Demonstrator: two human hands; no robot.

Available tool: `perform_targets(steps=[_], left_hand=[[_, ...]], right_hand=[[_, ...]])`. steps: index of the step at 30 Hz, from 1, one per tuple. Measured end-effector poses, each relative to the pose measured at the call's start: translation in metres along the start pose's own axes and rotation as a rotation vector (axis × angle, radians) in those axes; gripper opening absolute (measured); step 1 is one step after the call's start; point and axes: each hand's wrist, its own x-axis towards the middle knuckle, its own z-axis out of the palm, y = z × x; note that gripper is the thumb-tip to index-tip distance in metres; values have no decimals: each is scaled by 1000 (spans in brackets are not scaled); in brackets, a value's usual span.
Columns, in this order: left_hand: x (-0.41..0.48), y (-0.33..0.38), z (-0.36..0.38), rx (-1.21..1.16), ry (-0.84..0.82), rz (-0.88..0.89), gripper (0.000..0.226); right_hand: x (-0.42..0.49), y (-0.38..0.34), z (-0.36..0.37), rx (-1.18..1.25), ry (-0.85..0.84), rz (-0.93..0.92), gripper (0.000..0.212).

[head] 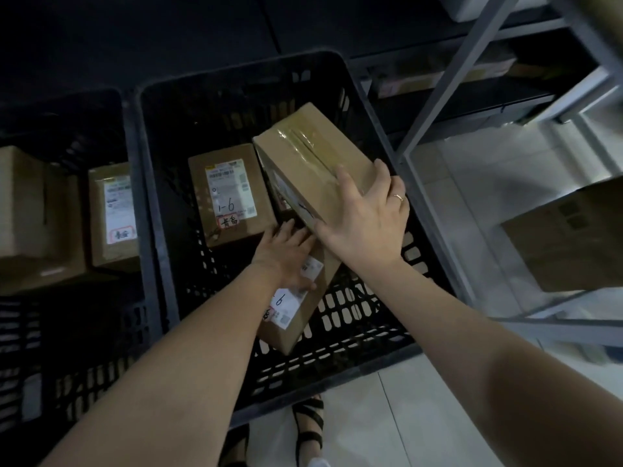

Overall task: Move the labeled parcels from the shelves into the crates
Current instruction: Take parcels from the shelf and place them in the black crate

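Taped brown cardboard parcel [313, 146] stands tilted inside a black slotted plastic crate [337, 362], its upper end leaning toward the far right corner, as a person's right hand [367, 217] grasps its near end from above. The fingers curl over the parcel's right edge and the thumb lies along its lower left edge. A thin ring [398, 197] shows on one finger.

Below that near end, the left hand [286, 254] rests flat, fingers straight and spread, on a second brown cardboard parcel with a white label marked "6" [290, 318]. This one lies askew low in the crate, its far part hidden under the hand and the tilted parcel. The left fingertips reach just beside the tilted parcel's lower edge.

Just left of both, a third brown cardboard parcel labelled "1-6" [229, 193] lies flat, label up, in the same crate.

A second black plastic crate [67, 365] stands just beside the first, on its left. It holds a plain brown cardboard box [20, 210] and, to that box's right, a brown labelled parcel [114, 217].

Grey metal shelving [438, 106] rises on the right, with a large brown cardboard box [573, 241] on one shelf. Black strappy sandals [308, 423] show on the pale tiled floor [421, 416] by the crate's near wall.
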Motion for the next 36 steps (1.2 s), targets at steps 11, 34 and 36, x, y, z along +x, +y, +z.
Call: perform_targets(steps=[11,34,36], left_hand=[[-1,17,0,150,182,-79,99],[-16,58,13,-439,52,-285,117],[-17,59,11,-435,51,-312,113]], right_hand=[[26,-9,2,-21,-61,58,85],[39,-10,-23,-18,-48,-15,82],[38,-8,-26,3,-43,-9,82]])
